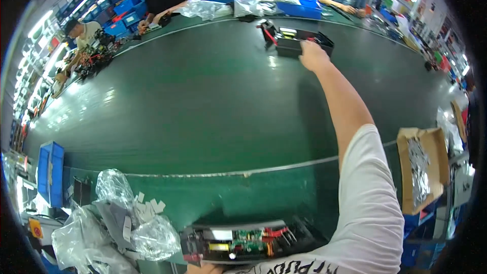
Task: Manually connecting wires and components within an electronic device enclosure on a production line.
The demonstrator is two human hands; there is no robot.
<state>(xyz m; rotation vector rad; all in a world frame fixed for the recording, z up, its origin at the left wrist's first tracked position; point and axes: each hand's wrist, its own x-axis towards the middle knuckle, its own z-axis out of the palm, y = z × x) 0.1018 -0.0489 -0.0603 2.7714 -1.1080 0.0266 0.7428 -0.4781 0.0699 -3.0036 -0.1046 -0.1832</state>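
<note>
My right arm stretches across the belt, and my right hand [315, 57] is closed over the near wall of a black open-topped housing [289, 45]. That housing holds electronic parts, with a yellow-green piece and red wires showing; a black part with a red strip juts out at its left end. Close to my body lies a second black housing [248, 243] with a green circuit board, red wires and a yellow part inside. My left hand [204, 269] shows only partly at the lower edge, against this housing's near left side; its fingers are hidden.
A wide dark green belt [193, 101] spans the middle, with a pale metal edge strip [203, 175]. Clear plastic bags [86, 238] and white slips [147, 208] lie left, near a blue bin [49, 172]. A cardboard box [437, 165] of silvery pieces stands right. Several people work across the belt.
</note>
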